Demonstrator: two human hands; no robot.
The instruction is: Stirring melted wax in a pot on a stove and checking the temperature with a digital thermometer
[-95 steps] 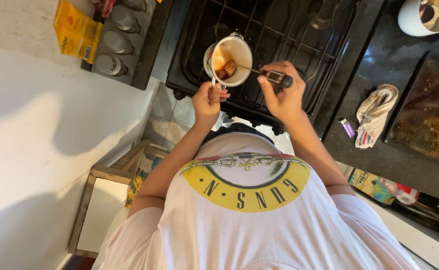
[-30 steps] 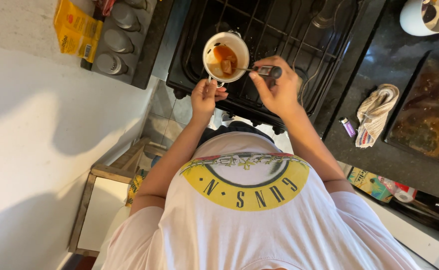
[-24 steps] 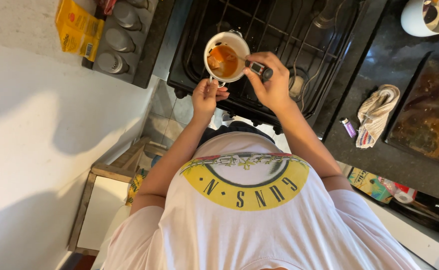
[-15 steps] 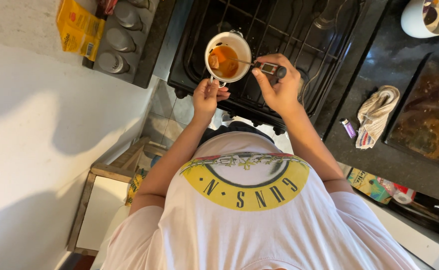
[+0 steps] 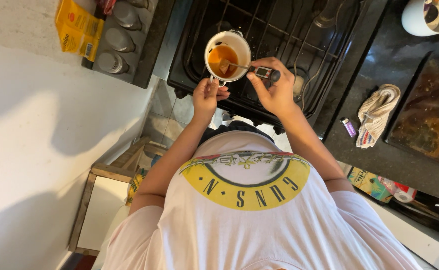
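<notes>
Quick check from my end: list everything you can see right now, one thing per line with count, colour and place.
mug: one, white, orange liquid and brown lumps inside, on the stove grate
probe thermometer: one, dark body with thin metal probe, tip in the mug
stove: one, black, top middle
packet: one, yellow, top left on the counter
lidded jars: several, grey tops, in a dark tray left of the stove
cloth: one, beige with stripes, on the dark counter right
lighter: one, purple, beside the cloth
baking tray: one, dark, greasy, far right
second mug: one, white, top right
left hand: holds the mug's handle
right hand: holds the thermometer
</notes>
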